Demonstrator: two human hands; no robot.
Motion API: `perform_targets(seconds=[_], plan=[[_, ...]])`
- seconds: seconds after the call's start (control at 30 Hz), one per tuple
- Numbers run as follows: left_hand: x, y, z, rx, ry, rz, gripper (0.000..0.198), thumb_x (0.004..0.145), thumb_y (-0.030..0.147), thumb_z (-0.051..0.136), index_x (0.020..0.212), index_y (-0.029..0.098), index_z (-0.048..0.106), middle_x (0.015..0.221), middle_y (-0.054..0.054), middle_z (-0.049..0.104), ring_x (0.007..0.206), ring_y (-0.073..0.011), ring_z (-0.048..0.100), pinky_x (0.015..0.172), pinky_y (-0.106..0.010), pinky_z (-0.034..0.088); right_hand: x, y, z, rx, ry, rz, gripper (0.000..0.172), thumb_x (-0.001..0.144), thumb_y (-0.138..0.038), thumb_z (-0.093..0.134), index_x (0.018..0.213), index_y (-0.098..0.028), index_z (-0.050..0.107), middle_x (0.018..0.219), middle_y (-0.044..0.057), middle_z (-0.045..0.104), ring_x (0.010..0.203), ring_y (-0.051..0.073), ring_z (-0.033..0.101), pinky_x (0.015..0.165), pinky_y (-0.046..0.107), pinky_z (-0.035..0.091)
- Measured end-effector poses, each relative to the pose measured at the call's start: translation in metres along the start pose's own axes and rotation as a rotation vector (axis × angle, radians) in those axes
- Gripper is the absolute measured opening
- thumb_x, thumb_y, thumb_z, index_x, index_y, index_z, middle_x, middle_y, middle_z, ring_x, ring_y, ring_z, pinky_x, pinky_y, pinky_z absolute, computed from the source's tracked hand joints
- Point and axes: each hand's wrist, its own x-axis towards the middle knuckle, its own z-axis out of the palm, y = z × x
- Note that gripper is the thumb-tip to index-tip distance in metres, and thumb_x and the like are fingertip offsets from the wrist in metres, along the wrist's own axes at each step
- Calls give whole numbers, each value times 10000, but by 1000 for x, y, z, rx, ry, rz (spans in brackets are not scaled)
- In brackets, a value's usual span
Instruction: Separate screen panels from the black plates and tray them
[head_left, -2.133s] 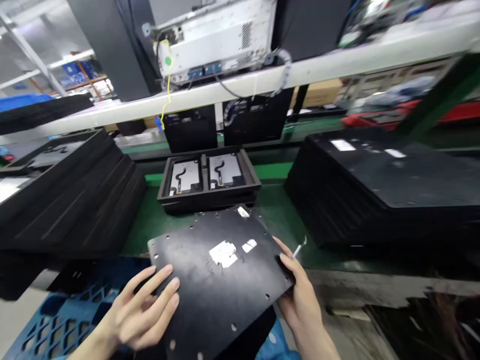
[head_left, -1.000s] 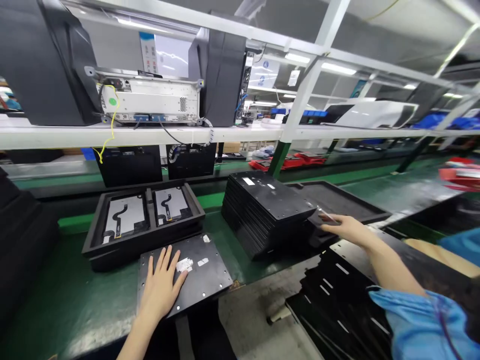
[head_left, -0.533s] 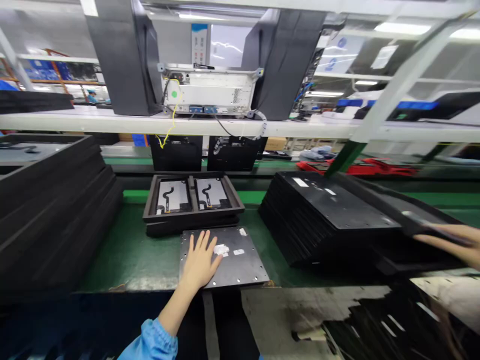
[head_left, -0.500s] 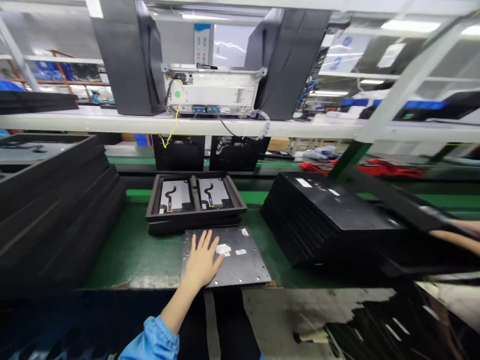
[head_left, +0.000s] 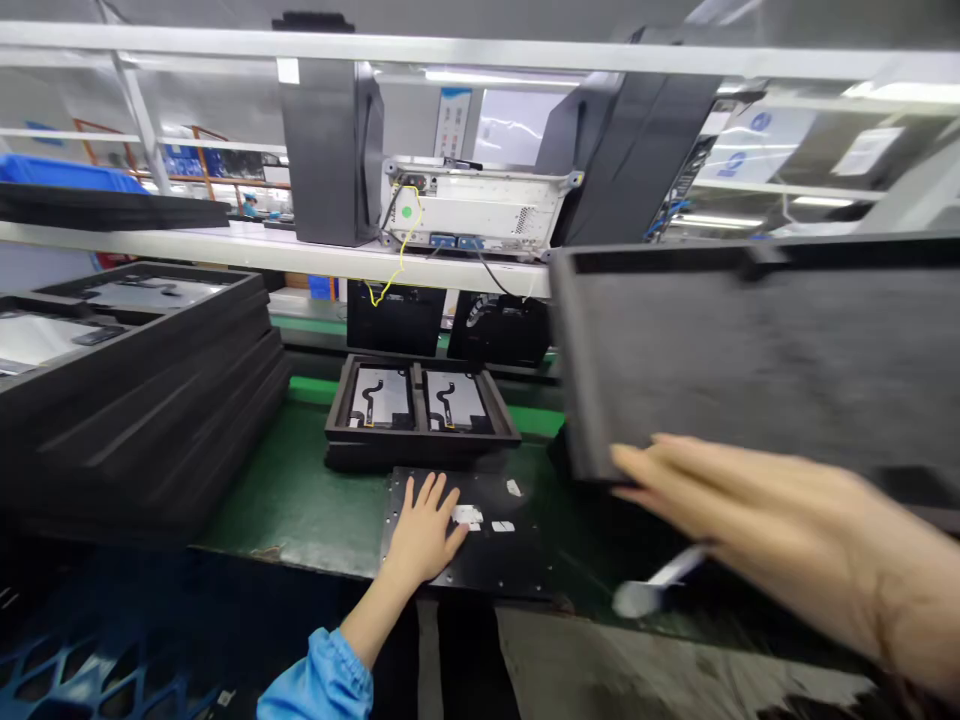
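My left hand [head_left: 422,535], in a blue sleeve, lies palm down on a flat black panel [head_left: 499,555]. Its fingers are spread. White stickers and small holes show on the panel, which lies at the bench's front edge. Just beyond it, a dark foam tray [head_left: 345,437] holds two flat silver parts [head_left: 381,393] with black curved strips. My right hand is out of view. At right, another person's bare hand [head_left: 750,520], blurred, grips the lower edge of a large black foam tray [head_left: 787,360] held up close to the camera.
Black foam trays [head_left: 150,410] are stacked high at left. A white shelf [head_left: 315,262] crosses above the green bench [head_left: 322,520], bearing a white metal unit [head_left: 480,205] between dark upright panels [head_left: 330,150]. Below it stand two black panels [head_left: 394,320]. A blue crate [head_left: 90,680] is at lower left.
The other person's tray has swung in from the right and now covers the stack of black panels. The view has shifted. My left hand stays flat on the panel.
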Motion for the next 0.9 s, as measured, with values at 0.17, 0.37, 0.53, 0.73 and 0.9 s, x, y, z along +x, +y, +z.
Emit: perform_targets(seconds=[0.17, 0.37, 0.53, 0.73, 0.9], plan=[[0, 8, -10, -64, 14, -28, 574, 1103, 586, 474, 1569, 269, 589, 1630, -111, 581, 1578, -349, 450, 1361, -651, 252, 112, -102, 69, -61, -372, -374, 286, 1046, -64, 513, 1244, -136, 705, 1037, 81, 724, 732, 186, 729, 586, 298, 540], [3, 10, -16, -88, -18, -77, 552, 1057, 579, 574, 1500, 261, 657, 1540, -108, 658, 1507, -353, 524, 1373, -627, 251, 192, -154, 206, 181, -386, -283, 232, 1076, -123, 516, 1067, -137, 747, 1142, 118, 749, 799, 210, 750, 703, 307, 584], [4, 8, -30, -146, -102, -22, 634, 1090, 621, 421, 1612, 282, 537, 1710, -108, 480, 1619, -364, 364, 1383, -667, 161, 219, -156, 263, 299, -294, -149, 246, 1090, -215, 574, 1007, -147, 795, 1102, 87, 780, 842, 206, 770, 814, 319, 601], [8, 8, -31, -156, -167, -48, 669, 1070, 607, 421, 1644, 271, 498, 1732, -127, 442, 1648, -362, 300, 1394, -641, 92, 201, -159, 249, 576, -122, 109, 586, 1144, -440, 339, 968, -88, 774, 962, 25, 770, 773, 69, 730, 769, 173, 507], [9, 12, -22, -103, -190, -35, 815, 1032, 634, 456, 1732, 241, 315, 1754, -146, 399, 1653, -383, 251, 1351, -700, 169, 144, -216, 239, 885, 30, 412, 733, 1130, -591, 243, 867, -113, 733, 842, 4, 719, 618, 51, 673, 600, 148, 441]])
